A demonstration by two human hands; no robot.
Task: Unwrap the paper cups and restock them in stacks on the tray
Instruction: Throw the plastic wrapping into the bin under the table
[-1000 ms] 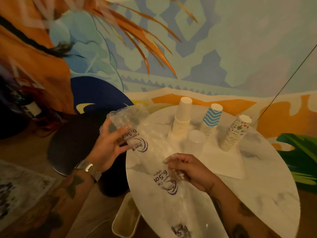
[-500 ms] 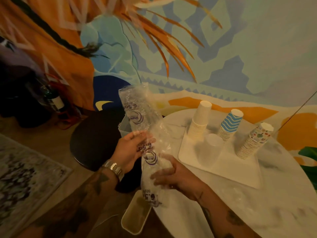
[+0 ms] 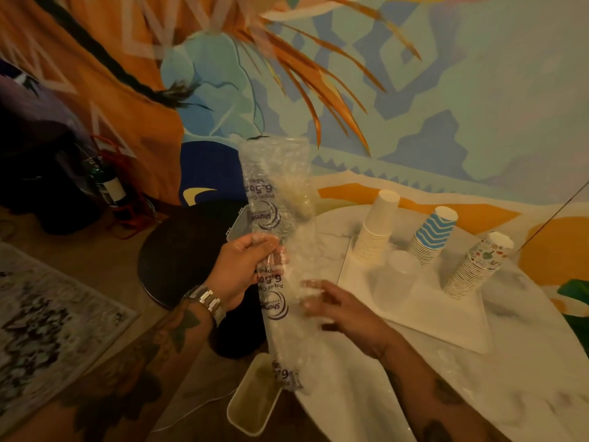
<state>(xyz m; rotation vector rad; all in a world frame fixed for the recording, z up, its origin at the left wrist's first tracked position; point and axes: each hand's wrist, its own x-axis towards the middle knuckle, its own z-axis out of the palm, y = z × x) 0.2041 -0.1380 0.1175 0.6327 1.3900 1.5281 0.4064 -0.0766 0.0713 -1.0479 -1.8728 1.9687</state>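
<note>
Wrapper has risen off the table to upright past its left edge. It looks empty, pinched in my left hand. My right hand touches it, grip blurred, can't tell. Cups stand stacked on the tray; I'd discard next.

The tray lies on the table near the wall, carrying the left stack, middle stack and right stack in a row, with a lone cup in front. The wrapper stands upright left of the tray, between the left hand and the right hand. A stool is left of the table, a bin below its edge and a rug far left
</note>
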